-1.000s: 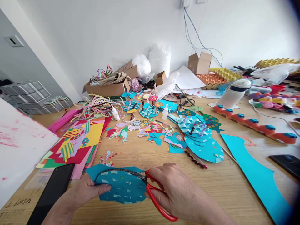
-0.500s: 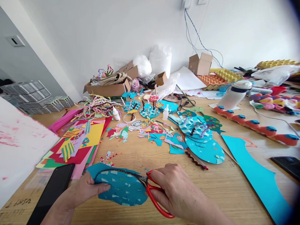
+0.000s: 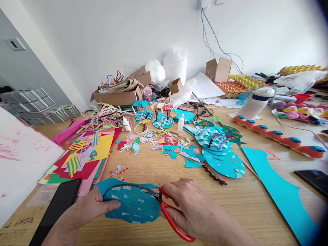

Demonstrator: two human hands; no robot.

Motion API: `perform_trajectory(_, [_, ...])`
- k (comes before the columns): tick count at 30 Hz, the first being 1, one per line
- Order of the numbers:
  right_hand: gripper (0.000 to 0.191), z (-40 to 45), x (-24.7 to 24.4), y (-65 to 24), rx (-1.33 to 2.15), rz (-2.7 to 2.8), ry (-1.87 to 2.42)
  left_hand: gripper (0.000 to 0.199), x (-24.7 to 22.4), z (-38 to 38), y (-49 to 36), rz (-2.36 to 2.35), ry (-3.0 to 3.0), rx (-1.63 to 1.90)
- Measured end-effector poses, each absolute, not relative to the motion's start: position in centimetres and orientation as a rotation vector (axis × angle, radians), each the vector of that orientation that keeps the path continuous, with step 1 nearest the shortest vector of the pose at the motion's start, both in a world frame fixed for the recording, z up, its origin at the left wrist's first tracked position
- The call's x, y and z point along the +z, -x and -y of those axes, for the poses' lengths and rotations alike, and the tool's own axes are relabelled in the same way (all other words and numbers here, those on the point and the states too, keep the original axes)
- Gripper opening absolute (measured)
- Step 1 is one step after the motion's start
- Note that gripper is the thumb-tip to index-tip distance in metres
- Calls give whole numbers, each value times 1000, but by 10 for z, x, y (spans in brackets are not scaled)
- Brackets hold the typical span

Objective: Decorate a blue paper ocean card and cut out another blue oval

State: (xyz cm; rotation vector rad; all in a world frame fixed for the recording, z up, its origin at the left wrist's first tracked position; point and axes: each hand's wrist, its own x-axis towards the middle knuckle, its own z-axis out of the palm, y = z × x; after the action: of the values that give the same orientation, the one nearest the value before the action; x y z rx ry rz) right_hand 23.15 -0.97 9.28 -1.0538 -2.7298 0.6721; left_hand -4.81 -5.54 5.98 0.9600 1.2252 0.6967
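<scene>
At the front of the table my left hand pinches a rounded blue paper piece by its left edge, thumb on top. Small pale scraps dot its surface, and a dark curved edge runs along its upper side with a strip of blue paper beyond. My right hand is wrapped round the red handles of a pair of scissors. The blades point left and lie at the paper's upper right edge, partly hidden by it. Beyond my hands lie tiny paper bits.
Coloured paper sheets and a black phone lie at left. Blue decorated discs and a large blue sheet lie at right. Glue bottles, paper scraps and a water bottle stand or lie farther back.
The scissor blades have closed further along the paper's edge, and the lower red handle has swung slightly right and down. My left hand keeps its hold, almost unmoved.
</scene>
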Motion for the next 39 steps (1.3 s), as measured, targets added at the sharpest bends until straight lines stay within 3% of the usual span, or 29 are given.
perform_trajectory(6, [16, 10, 93, -231, 653, 2722, 1049, 24, 59, 53, 48, -1214, -980, 619])
perform_trajectory(27, [21, 7, 84, -230, 494, 2741, 1000, 27, 60, 49, 45, -1229, -945, 644])
perform_trajectory(39, [18, 8, 90, -232, 681, 2744, 1065, 30, 55, 50, 49, -1133, -960, 632])
